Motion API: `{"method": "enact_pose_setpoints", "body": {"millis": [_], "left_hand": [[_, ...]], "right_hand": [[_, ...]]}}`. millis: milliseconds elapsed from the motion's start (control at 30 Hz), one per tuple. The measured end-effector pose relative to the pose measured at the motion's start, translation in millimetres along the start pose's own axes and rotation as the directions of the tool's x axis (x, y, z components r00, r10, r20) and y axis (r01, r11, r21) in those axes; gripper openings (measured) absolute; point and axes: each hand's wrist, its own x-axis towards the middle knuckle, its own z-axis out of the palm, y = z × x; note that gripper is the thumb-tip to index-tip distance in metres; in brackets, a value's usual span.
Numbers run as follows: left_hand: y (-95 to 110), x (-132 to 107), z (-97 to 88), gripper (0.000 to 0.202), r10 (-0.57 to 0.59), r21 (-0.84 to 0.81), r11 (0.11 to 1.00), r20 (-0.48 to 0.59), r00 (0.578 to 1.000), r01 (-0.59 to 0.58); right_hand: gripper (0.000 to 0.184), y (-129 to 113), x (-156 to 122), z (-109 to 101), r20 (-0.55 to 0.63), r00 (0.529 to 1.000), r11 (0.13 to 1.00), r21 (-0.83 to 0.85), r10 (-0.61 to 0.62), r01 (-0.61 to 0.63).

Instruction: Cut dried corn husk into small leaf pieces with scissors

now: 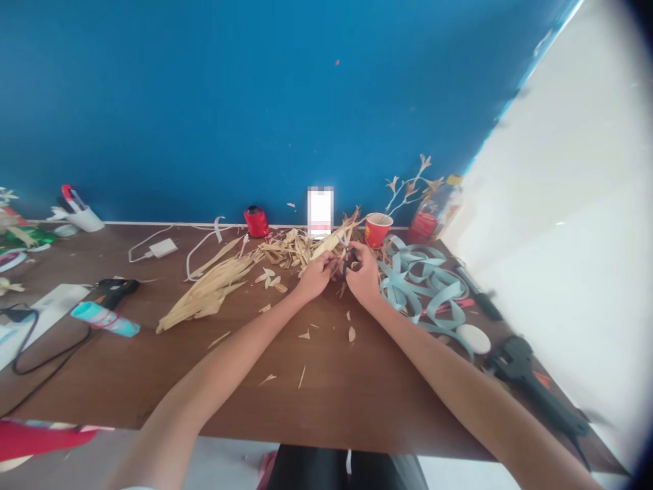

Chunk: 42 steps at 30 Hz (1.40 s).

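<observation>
Near the middle of the table, my right hand (pixel 364 275) is closed around small scissors (pixel 345 264) with dark handles. Close against it on the left, my left hand (pixel 317 273) pinches what looks like a small piece of dried husk, mostly hidden by the fingers. Just beyond both hands lies a heap of dried husk scraps (pixel 290 249). A long bundle of pale dried husk (pixel 209 284) is spread to the left, with several cut petal shapes (pixel 269 278) beside it. Loose husk bits (pixel 352 333) are scattered on the near side.
A phone (pixel 321 212) stands against the blue wall. Right of it are a red paper cup (pixel 378 231), coiled light-blue ribbon (pixel 408 272) and a glue gun (pixel 541 388). Leftward are a red container (pixel 256 222), a charger (pixel 162 248), another glue gun (pixel 117 291) and a cyan roll (pixel 105 320).
</observation>
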Motion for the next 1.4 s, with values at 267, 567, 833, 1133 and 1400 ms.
{"method": "enact_pose_setpoints", "body": {"millis": [267, 567, 833, 1133, 1400], "left_hand": [[-2, 2, -0.2, 0.032, 0.025, -0.040, 0.999, 0.075, 0.997, -0.022], [-1, 2, -0.9, 0.031, 0.007, -0.073, 0.997, -0.001, 1.000, -0.007], [0, 0, -3.3, 0.024, 0.078, 0.071, 0.995, -0.100, 0.992, -0.071], [-9, 6, 0.7, 0.023, 0.040, -0.113, 0.993, -0.028, 0.999, -0.043], [-2, 3, 0.6, 0.027, -0.043, -0.168, 0.984, 0.053, 0.998, 0.051]], "right_hand": [[0.044, -1, 2, -1, -0.059, 0.995, 0.997, 0.011, 0.075, -0.074], [0.046, 6, 3, 1, -0.021, 0.993, 0.989, 0.100, 0.116, -0.113], [0.043, 0, 3, 0, -0.021, 0.996, 0.992, 0.093, 0.086, -0.084], [0.042, 4, 2, 0, -0.096, 0.992, 0.995, 0.070, 0.081, -0.074], [0.046, 7, 3, 1, -0.069, 0.991, 0.991, 0.081, 0.112, -0.106]]}}
